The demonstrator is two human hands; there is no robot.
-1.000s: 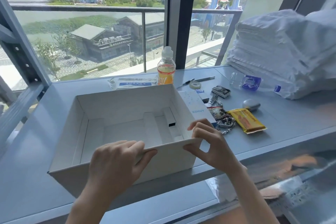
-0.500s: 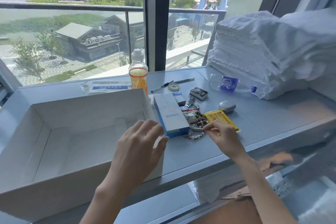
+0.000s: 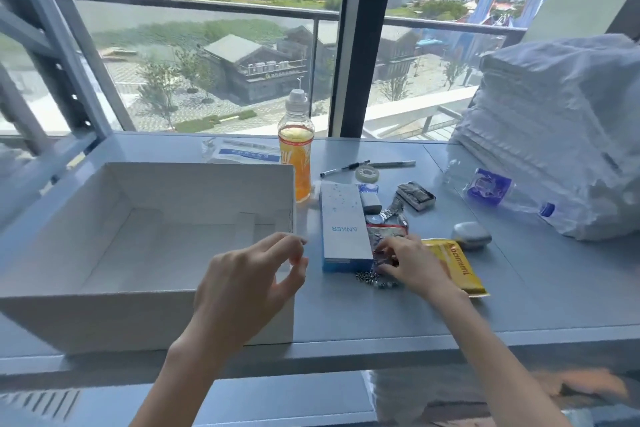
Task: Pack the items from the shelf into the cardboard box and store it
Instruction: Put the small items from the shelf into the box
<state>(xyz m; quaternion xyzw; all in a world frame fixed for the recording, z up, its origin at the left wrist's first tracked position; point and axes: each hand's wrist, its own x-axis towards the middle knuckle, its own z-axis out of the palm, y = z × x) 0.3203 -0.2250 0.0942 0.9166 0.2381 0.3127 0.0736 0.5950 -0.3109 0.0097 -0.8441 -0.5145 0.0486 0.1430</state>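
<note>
Vs. half a sec ago: the right hand (image 3: 410, 265) has moved from the yellow packet's near corner to the bead chain (image 3: 375, 279), fingertips now curled down on it right beside the blue-and-white carton (image 3: 344, 224); whether the chain is actually pinched can't be told. The left hand (image 3: 252, 279) has come off the carton's near end and hovers loose, fingers half-curled, holding nothing, over the near right corner of the cardboard box (image 3: 145, 315). View has swung back left, so more of the box shows.

The box sits open and empty on the grey shelf (image 3: 554, 288), its right wall just left of the carton. Around the carton: orange drink bottle (image 3: 295, 149) upright behind it, close to the box's far right corner; behind that a flat clear pouch w/ a blue label (image 3: 242, 154), text too blurred. Right of the carton lie a small white block (image 3: 370, 203), a metal watch (image 3: 391, 211), a dark foil-wrapped pack (image 3: 415, 196), a tape roll (image 3: 367, 174) and two pens (image 3: 346, 168). Farther right: grey oval case (image 3: 471, 236), a clear water bottle (image 3: 495, 192) on its side, a bagged stack of white cloth (image 3: 561, 135). The yellow packet (image 3: 457, 269) is partly under the right wrist.

Readable: "ANKER" on the carton, upside down to the wearer. Packet lettering not legible.
</note>
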